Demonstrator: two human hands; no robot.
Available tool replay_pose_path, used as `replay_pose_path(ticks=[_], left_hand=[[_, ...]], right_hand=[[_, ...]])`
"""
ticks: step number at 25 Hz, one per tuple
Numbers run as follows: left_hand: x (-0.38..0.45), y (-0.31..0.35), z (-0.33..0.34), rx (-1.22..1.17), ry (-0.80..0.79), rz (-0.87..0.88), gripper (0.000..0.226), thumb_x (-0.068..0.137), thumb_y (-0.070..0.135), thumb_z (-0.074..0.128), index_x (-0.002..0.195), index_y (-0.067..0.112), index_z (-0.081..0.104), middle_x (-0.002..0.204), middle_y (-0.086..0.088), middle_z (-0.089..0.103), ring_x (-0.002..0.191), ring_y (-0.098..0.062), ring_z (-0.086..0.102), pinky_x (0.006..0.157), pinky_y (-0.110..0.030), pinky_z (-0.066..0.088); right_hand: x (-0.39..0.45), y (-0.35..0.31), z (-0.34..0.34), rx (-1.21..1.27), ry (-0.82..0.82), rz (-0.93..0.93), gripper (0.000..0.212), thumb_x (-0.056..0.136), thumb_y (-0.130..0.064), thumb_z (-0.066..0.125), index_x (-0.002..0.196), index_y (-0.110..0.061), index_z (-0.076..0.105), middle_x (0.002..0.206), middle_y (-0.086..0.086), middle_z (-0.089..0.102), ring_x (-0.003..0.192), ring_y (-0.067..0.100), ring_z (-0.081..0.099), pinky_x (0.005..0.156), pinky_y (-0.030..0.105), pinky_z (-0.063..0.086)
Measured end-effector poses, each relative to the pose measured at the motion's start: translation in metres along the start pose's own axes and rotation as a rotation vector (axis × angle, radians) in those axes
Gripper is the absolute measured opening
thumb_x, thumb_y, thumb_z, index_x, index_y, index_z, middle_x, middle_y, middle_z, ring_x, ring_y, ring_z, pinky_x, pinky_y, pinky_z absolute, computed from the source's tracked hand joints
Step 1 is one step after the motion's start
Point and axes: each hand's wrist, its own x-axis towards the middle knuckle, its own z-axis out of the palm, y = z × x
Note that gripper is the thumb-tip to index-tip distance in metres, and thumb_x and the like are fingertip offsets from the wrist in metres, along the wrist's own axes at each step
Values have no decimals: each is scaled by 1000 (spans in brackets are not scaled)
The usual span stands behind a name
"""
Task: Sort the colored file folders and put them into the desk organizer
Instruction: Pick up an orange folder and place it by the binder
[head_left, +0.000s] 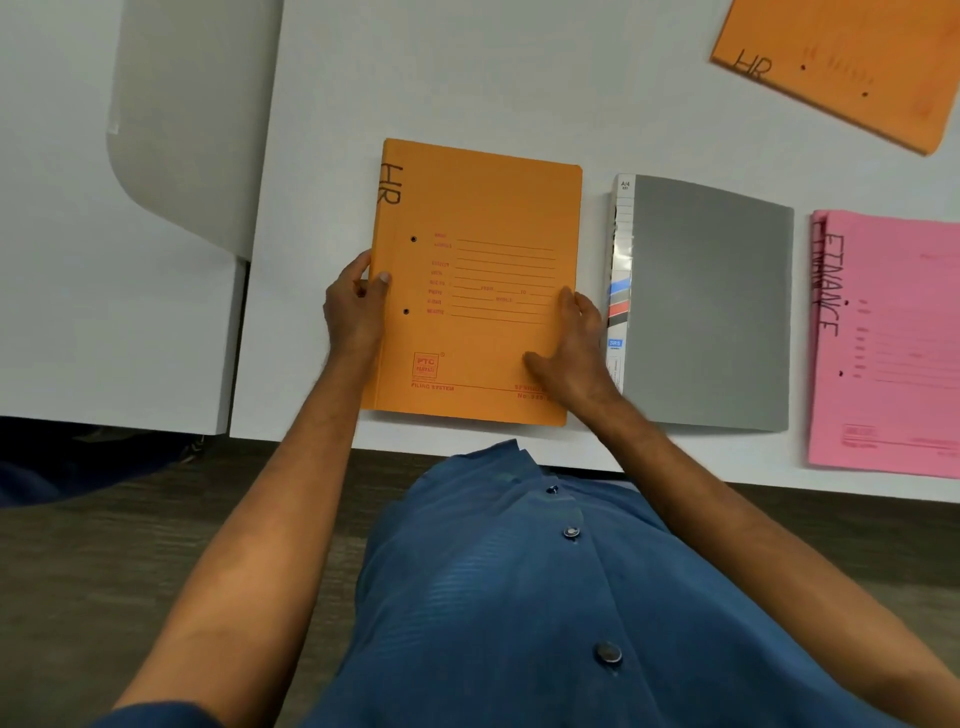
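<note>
An orange folder marked HR (483, 249) lies flat on the white table (467, 78), straight in front of me. My left hand (356, 306) grips its left spine edge, thumb on top. My right hand (574, 345) holds its right edge, thumb lying on the cover and fingers curled over the side. Just to the right lies a grey folder (711, 301) with a white labelled spine. Further right is a pink folder marked FINANCE (893, 343), cut off by the frame. A second orange HR folder (852, 57) lies tilted at the far right. No desk organizer is in view.
A pale grey rounded panel (192, 114) stands over the seam where a second white tabletop (104, 312) joins on the left. The table's near edge runs just below the folders, with dark floor (104, 545) under it.
</note>
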Motion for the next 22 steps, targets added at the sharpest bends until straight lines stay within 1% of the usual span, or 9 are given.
replay_pose_path(ticks=[3, 7, 9, 12, 14, 15, 17, 19, 22], left_hand=[[-1, 1, 6, 154, 35, 36, 48, 104, 27, 56, 151, 16, 48, 141, -9, 61, 127, -27, 59, 109, -45, 50], [-7, -1, 19, 499, 14, 68, 60, 100, 32, 61, 154, 19, 39, 147, -15, 45, 135, -34, 43, 110, -47, 43], [-11, -1, 24, 556, 13, 55, 64, 100, 33, 62, 156, 21, 34, 151, -14, 38, 138, -33, 37, 111, -47, 40], [-15, -1, 32, 566, 47, 68, 64, 99, 32, 62, 156, 21, 35, 154, -12, 35, 140, -33, 35, 114, -49, 35], [-18, 2, 38, 571, 72, 89, 63, 98, 32, 63, 154, 23, 37, 156, -10, 33, 142, -32, 33, 116, -51, 31], [-20, 4, 41, 577, 81, 102, 63, 97, 32, 64, 154, 25, 38, 157, -9, 32, 143, -31, 32, 116, -51, 30], [-23, 13, 53, 582, 83, 130, 63, 96, 34, 63, 153, 26, 40, 159, -7, 32, 145, -29, 30, 116, -50, 29], [-24, 27, 68, 549, 66, 168, 60, 96, 35, 62, 152, 26, 43, 160, -7, 32, 146, -28, 30, 115, -51, 29], [-25, 55, 98, 484, 53, 227, 56, 96, 37, 59, 149, 25, 47, 160, -6, 33, 146, -27, 30, 115, -51, 28]], right_hand=[[-3, 7, 9, -218, -46, -82, 94, 89, -28, 74, 161, -19, 14, 170, 6, -2, 154, 32, 11, 120, 48, 27], [-3, 14, 15, -366, -111, -190, 88, 92, -28, 71, 160, -14, 17, 170, 11, -1, 156, 33, 3, 123, 49, 20], [-4, 15, 14, -418, -129, -204, 88, 96, -27, 68, 161, -11, 11, 170, 12, -3, 157, 32, -1, 124, 47, 18], [-2, 18, 8, -430, -158, -218, 87, 98, -31, 64, 162, -11, 9, 171, 11, -4, 157, 30, -3, 124, 45, 17], [2, 17, 1, -375, -220, -195, 82, 99, -38, 61, 162, -14, 13, 171, 9, 0, 158, 28, 1, 124, 44, 15], [5, 14, -5, -318, -252, -180, 79, 99, -40, 60, 162, -16, 17, 171, 8, 4, 157, 27, 6, 125, 45, 17], [11, 8, -24, -111, -271, -144, 71, 99, -39, 60, 159, -20, 27, 169, 4, 19, 153, 25, 23, 123, 47, 27], [15, 5, -50, 103, -215, -118, 62, 100, -35, 61, 156, -25, 34, 164, 1, 31, 147, 20, 35, 115, 36, 36], [20, 15, -93, 187, -62, -158, 55, 100, -33, 61, 151, -28, 42, 157, -2, 41, 136, 10, 45, 99, 18, 43]])
